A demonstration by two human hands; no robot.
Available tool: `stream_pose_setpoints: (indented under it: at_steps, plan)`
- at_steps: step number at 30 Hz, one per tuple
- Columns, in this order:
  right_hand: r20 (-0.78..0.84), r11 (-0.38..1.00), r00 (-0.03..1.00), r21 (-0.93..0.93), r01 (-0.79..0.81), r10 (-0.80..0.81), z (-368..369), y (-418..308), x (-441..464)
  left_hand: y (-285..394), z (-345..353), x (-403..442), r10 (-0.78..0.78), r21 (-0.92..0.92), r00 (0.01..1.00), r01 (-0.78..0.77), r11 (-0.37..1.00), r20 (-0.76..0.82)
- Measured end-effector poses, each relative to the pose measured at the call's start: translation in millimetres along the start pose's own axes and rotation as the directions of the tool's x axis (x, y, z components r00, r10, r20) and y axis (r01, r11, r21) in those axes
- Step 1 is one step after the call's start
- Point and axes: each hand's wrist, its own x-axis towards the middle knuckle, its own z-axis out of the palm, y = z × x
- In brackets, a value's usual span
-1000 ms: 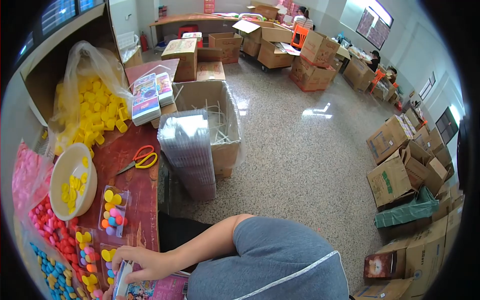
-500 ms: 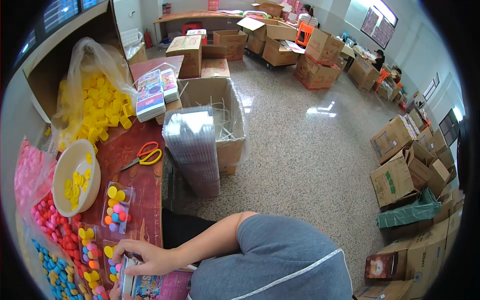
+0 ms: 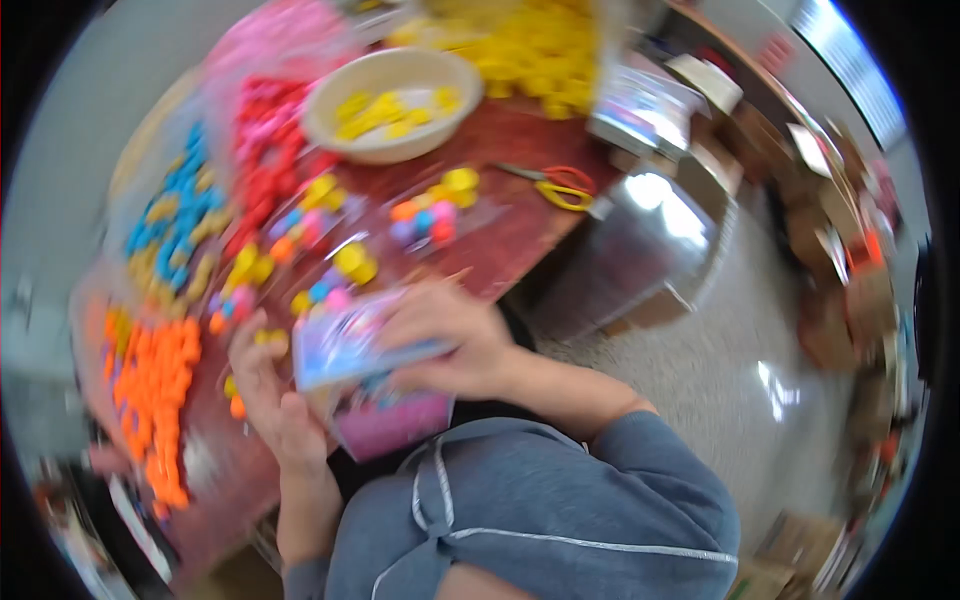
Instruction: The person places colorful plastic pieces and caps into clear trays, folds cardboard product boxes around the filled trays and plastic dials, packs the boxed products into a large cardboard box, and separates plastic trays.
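While the right hand grips the printed pack, the left hand is open at its other end.

Pack is above the surface, near the edge by the person's lap. Long axis of its pale-blue upper part runs roughly side to side, from left hand to right hand, slightly tilted. Right fingers are closed over the right end, thumb low on the near side. Left fingers are spread and upright, holding nothing visible; pack lies just to their right. Right hand is nearer, already on it; left contact unclear, blur. Pink printed part hangs below, towards the lap; can't tell if same piece.

Containers: cream bowl near the far edge, yellow discs inside. Clear tray between bowl and pack, mixed coloured pieces in it; more filled trays further left, partly blurred. Pink bag at the far left corner, red pieces beside it. Blue and tan pieces by the left edge, orange pieces nearer the person. Scissors near the right edge, clear plastic stack just past it.
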Motion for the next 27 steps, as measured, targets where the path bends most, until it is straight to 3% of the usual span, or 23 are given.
stream_pose_setpoints:
  at_steps: [2,3,4,5,6,7,10,11,15,25,27]
  plan:
    - [-0.174,0.989,0.974,0.040,-0.140,0.145,-18.5,-0.7,12.0,38.0,-14.5,11.6,0.140,0.206,0.975,-0.102,0.973,-0.175]
    - [-0.252,0.991,0.958,0.030,-0.133,0.137,-26.2,4.6,17.7,59.9,-23.7,12.6,0.135,0.249,0.964,-0.076,0.965,-0.230]
    - [-0.370,0.977,0.910,0.163,-0.134,0.187,-26.5,7.5,22.5,82.4,-31.3,13.6,0.144,-0.060,0.989,-0.145,0.988,-0.014]
    - [-0.410,0.967,0.882,0.194,-0.163,0.231,-29.0,7.2,24.7,102.6,-34.7,14.9,0.228,-0.384,0.955,-0.142,0.912,0.188]
    - [-0.368,0.966,0.901,0.196,-0.167,0.230,-23.8,9.2,27.5,123.2,-31.8,14.8,0.226,-0.378,0.963,-0.158,0.912,0.144]
    - [-0.363,0.971,0.908,0.188,-0.147,0.208,-20.9,11.8,27.3,147.0,-23.1,12.0,0.112,-0.496,0.989,-0.050,0.867,0.095]
    - [-0.380,0.986,0.914,0.143,-0.090,0.139,-21.6,20.1,22.5,191.6,1.3,3.8,-0.224,-0.825,0.970,0.203,0.528,0.095]
    - [-0.366,0.987,0.921,0.129,-0.094,0.135,-19.9,22.6,22.8,187.1,0.6,4.2,-0.225,-0.836,0.971,0.192,0.514,0.085]
    - [-0.293,0.978,0.941,0.169,-0.122,0.168,-6.0,30.5,16.8,163.6,-5.4,6.1,0.116,-0.945,0.974,0.152,0.290,0.192]
    - [-0.253,0.971,0.943,0.157,-0.180,0.216,-2.3,31.2,6.5,190.8,-17.0,3.0,-0.299,-0.880,0.930,0.315,0.355,0.212]
    - [-0.265,0.974,0.942,0.142,-0.175,0.208,-5.5,30.8,5.1,183.9,0.2,21.3,-0.280,-0.881,0.932,0.323,0.346,0.232]
